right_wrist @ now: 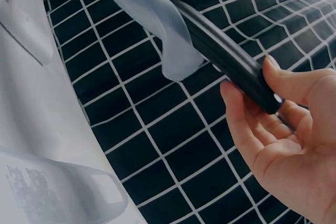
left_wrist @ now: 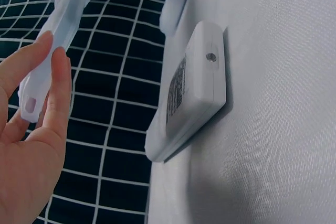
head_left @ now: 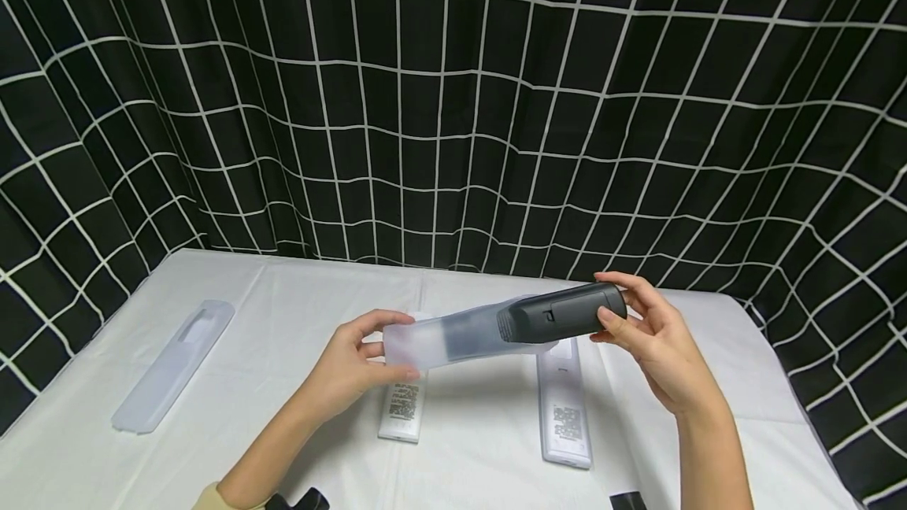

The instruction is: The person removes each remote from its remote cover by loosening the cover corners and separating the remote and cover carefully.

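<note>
Backdrop: black, white-gridded fabric curtain (head_left: 453, 109)
Your left hand (head_left: 357, 354): fingers pinching long translucent sleeve (head_left: 420, 343)
Your right hand (head_left: 659, 341): fingers pinching dark-grey plastic remote (head_left: 567, 315), partly sleeved

Only illegible small print (head_left: 405, 402) on two white remotes (head_left: 401, 420) (head_left: 564, 408)

Remote (head_left: 567, 315) partly in sleeve (head_left: 416, 345), above table (head_left: 482, 423); curtain (head_left: 453, 101) behind; second sleeve (head_left: 170, 372) at left.

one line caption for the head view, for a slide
Left hand grips a cloudy sleeve, right hand a dark remote partly inside it, above a white cloth.
</note>
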The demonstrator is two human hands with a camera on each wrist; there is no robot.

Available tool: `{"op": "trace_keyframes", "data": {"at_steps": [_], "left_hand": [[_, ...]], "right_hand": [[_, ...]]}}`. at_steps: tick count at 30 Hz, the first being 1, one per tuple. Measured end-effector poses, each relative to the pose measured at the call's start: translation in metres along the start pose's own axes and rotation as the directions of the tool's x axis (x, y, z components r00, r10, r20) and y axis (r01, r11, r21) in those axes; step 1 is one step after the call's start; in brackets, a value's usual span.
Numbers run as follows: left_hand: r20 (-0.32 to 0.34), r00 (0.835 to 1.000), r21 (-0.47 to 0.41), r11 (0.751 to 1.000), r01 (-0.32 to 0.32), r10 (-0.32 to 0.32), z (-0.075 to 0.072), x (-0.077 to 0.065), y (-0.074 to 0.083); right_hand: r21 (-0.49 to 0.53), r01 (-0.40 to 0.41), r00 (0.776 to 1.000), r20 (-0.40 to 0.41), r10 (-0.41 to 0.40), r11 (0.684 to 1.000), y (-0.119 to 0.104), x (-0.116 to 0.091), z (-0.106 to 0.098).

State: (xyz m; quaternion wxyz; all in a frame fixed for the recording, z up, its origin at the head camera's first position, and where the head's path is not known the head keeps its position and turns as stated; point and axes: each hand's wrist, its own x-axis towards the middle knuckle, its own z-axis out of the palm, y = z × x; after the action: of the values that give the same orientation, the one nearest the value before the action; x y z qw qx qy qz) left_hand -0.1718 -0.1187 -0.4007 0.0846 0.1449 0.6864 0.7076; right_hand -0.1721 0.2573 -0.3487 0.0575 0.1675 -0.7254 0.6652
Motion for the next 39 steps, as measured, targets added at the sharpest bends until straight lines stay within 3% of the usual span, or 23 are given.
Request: {"op": "trace_keyframes", "data": {"at_steps": [3,7,13,18,27,39], "left_hand": [[0.014,1.000,0.023,1.000,-0.009,0.008,0.001,0.000,0.000],[0.061,0.998,0.069,0.998,-0.015,0.011,0.003,-0.002,0.001],[0.153,0.988,0.105,0.994,0.002,-0.018,0.009,-0.005,0.002],[0.195,0.980,0.114,0.993,0.026,-0.048,0.015,-0.007,0.002],[0.240,0.968,0.153,0.987,0.041,-0.077,0.026,-0.009,-0.004],[0.225,0.974,0.150,0.989,-0.009,-0.025,0.043,-0.010,-0.009]], "right_hand": [[0.047,0.000,0.999,-0.039,0.002,0.999,0.000,0.002,0.006],[0.125,-0.008,0.988,-0.153,0.027,0.992,-0.001,0.006,0.017],[0.222,-0.016,0.943,-0.321,0.088,0.975,-0.004,0.010,0.034],[0.298,0.020,0.907,-0.407,0.108,0.954,-0.007,0.011,0.042],[0.334,0.081,0.893,-0.443,0.081,0.939,-0.009,0.012,0.051],[0.308,0.100,0.925,-0.378,0.025,0.946,-0.013,0.011,0.061]]}}
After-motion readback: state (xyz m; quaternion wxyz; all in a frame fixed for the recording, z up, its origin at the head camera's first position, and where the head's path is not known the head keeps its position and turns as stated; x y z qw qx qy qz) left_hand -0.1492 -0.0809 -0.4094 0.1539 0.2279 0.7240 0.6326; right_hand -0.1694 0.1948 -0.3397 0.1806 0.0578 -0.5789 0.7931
